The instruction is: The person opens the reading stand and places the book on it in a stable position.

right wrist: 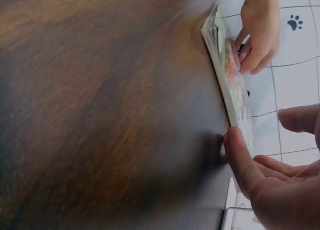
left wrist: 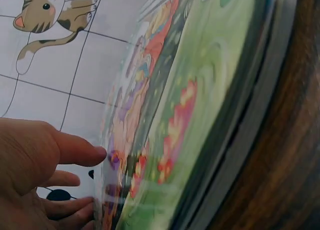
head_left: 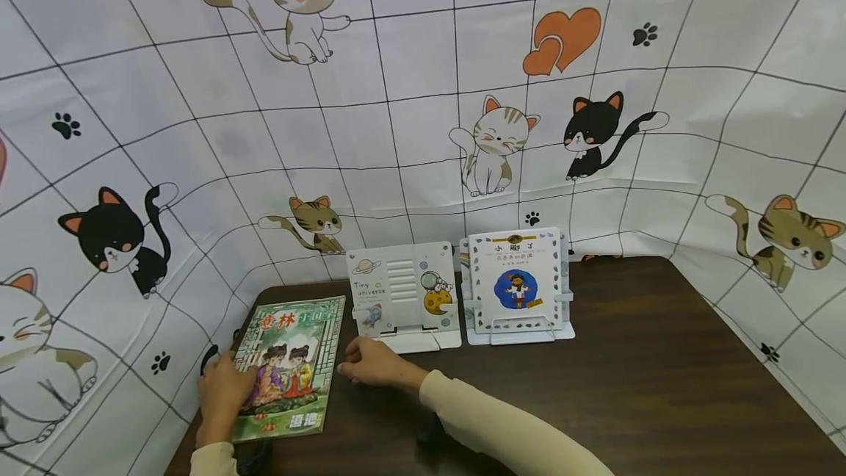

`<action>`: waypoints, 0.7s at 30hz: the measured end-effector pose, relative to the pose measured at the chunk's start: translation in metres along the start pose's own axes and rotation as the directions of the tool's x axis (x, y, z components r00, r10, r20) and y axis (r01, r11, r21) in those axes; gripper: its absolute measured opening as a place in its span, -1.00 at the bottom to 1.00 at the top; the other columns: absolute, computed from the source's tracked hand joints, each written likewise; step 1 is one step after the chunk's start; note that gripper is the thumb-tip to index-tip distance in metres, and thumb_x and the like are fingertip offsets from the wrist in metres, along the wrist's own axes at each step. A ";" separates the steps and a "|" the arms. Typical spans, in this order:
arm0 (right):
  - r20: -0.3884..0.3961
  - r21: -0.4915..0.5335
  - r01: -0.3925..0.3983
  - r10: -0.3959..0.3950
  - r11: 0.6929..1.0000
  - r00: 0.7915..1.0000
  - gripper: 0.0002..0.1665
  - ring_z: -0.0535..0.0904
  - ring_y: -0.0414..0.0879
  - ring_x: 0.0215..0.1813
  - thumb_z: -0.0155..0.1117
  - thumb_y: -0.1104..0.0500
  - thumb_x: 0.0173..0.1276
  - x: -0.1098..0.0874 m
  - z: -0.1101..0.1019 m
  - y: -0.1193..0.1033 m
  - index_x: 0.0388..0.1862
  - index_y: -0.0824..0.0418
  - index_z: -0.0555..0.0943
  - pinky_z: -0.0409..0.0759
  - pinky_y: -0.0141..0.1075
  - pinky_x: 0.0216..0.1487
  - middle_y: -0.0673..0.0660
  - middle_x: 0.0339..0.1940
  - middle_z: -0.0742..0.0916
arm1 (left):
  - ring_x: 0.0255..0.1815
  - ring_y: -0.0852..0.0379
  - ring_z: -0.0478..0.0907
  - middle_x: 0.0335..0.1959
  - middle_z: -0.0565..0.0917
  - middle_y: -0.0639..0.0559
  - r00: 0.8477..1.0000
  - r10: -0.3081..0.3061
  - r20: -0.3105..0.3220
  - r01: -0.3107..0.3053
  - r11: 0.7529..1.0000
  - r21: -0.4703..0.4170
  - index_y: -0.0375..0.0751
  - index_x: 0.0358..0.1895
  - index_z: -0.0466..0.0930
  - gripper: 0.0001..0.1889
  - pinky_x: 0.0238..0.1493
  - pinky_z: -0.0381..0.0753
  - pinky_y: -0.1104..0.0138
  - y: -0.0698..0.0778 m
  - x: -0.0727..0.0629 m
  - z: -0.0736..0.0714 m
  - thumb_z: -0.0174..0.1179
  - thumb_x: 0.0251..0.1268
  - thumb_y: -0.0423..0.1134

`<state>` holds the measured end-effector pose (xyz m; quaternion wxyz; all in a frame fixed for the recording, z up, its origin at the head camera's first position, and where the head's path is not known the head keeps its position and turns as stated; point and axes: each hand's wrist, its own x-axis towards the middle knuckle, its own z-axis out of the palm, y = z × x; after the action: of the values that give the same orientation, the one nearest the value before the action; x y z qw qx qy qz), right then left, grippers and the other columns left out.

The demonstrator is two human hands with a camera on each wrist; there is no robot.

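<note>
A magazine [head_left: 291,366] with a green cover and two drawn figures lies flat on the left of the dark wooden table. My left hand [head_left: 225,395] is at its left edge; in the left wrist view the thumb [left wrist: 82,150] reaches the cover's edge, and the other fingers extend loosely beside it, tips partly hidden. My right hand [head_left: 380,364] is off the magazine's right side, fingers bent loosely with nothing between them. In the right wrist view its forefinger [right wrist: 239,152] points toward the magazine's edge [right wrist: 220,74], thumb well apart.
Behind my right hand stands a white book stand [head_left: 403,292] printed with planets. To its right, another stand [head_left: 565,329] holds a white picture book [head_left: 512,278] upright. A cat-patterned sheet [head_left: 423,131] hangs round the table's back and sides.
</note>
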<state>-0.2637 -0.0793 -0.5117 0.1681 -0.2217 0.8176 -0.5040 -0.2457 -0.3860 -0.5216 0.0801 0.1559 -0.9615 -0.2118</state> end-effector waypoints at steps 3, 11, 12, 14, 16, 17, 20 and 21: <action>0.012 -0.025 -0.004 0.005 1.000 1.000 -0.47 0.77 -0.19 -0.28 0.36 0.08 0.54 -0.001 0.001 0.000 0.33 0.36 0.56 0.73 -0.30 -0.13 0.21 0.10 0.80 | 0.26 -0.72 0.36 0.24 0.43 -0.82 1.000 -0.004 -0.031 0.003 0.999 -0.032 -0.80 0.38 0.27 -0.26 0.33 0.25 -0.40 -0.001 -0.001 0.001 0.30 0.36 -0.25; 0.052 -0.087 0.003 0.002 0.996 0.999 -0.36 0.74 -0.25 -0.29 0.35 -0.02 0.55 0.002 0.004 0.005 0.43 0.31 0.50 0.72 -0.24 0.08 0.25 0.29 0.73 | 0.20 -0.70 0.47 0.23 0.47 -0.80 0.996 -0.069 -0.047 0.056 0.968 -0.243 -0.87 0.36 0.30 -0.34 0.20 0.50 -0.39 -0.001 -0.004 0.006 0.30 0.37 -0.41; 0.053 -0.085 0.002 0.002 0.996 0.999 -0.36 0.74 -0.25 -0.29 0.35 -0.02 0.55 0.002 0.004 0.005 0.43 0.31 0.51 0.72 -0.24 0.09 0.25 0.29 0.73 | 0.15 -0.69 0.50 0.22 0.48 -0.81 0.996 -0.076 -0.056 0.058 0.959 -0.277 -0.86 0.35 0.31 -0.37 0.13 0.55 -0.38 -0.001 -0.004 0.006 0.27 0.38 -0.43; 0.053 -0.073 -0.002 0.006 0.997 0.999 -0.39 0.74 -0.24 -0.28 0.35 0.00 0.54 0.001 0.003 0.004 0.40 0.31 0.52 0.73 -0.23 0.07 0.25 0.27 0.73 | 0.04 -0.63 0.57 0.16 0.52 -0.79 0.993 -0.082 -0.088 0.048 0.943 -0.329 -0.82 0.33 0.38 -0.43 -0.02 0.63 -0.30 0.000 -0.004 0.008 0.25 0.37 -0.46; 0.052 -0.060 -0.007 0.010 0.998 0.999 -0.41 0.75 -0.22 -0.27 0.35 0.02 0.55 0.001 0.001 0.003 0.39 0.31 0.52 0.73 -0.24 0.04 0.24 0.26 0.73 | -0.07 -0.54 0.63 0.10 0.58 -0.74 0.989 -0.093 -0.115 0.045 0.929 -0.366 -0.76 0.31 0.45 -0.49 -0.22 0.68 -0.11 0.001 -0.003 0.009 0.23 0.37 -0.46; 0.052 -0.052 -0.009 0.012 0.999 0.999 -0.43 0.75 -0.21 -0.26 0.34 0.03 0.55 0.000 0.001 0.003 0.38 0.31 0.52 0.73 -0.24 0.02 0.24 0.26 0.73 | -0.13 -0.48 0.64 0.08 0.59 -0.71 0.988 -0.102 -0.118 0.048 0.918 -0.394 -0.73 0.29 0.46 -0.51 -0.30 0.66 -0.01 0.001 -0.003 0.009 0.21 0.39 -0.46; 0.040 -0.039 -0.008 0.010 0.999 0.999 -0.46 0.76 -0.17 -0.25 0.33 0.06 0.56 0.001 -0.002 0.004 0.36 0.32 0.51 0.73 -0.26 -0.06 0.25 0.27 0.71 | -0.18 -0.25 0.65 0.11 0.62 -0.62 0.985 -0.137 -0.108 0.072 0.884 -0.461 -0.63 0.29 0.46 -0.56 -0.35 0.53 0.24 0.003 -0.003 0.008 0.18 0.45 -0.42; 0.032 -0.036 -0.008 0.009 0.999 0.999 -0.46 0.76 -0.16 -0.25 0.33 0.07 0.56 0.001 -0.002 0.004 0.37 0.33 0.51 0.72 -0.26 -0.08 0.26 0.27 0.71 | -0.20 -0.15 0.64 0.14 0.61 -0.59 0.985 -0.147 -0.094 0.085 0.873 -0.481 -0.59 0.31 0.45 -0.56 -0.34 0.51 0.29 0.003 -0.004 0.008 0.17 0.48 -0.40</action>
<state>-0.2668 -0.0765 -0.5145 0.1793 -0.2293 0.8248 -0.4848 -0.2449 -0.3794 -0.5275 0.1642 0.2021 -0.8621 -0.4348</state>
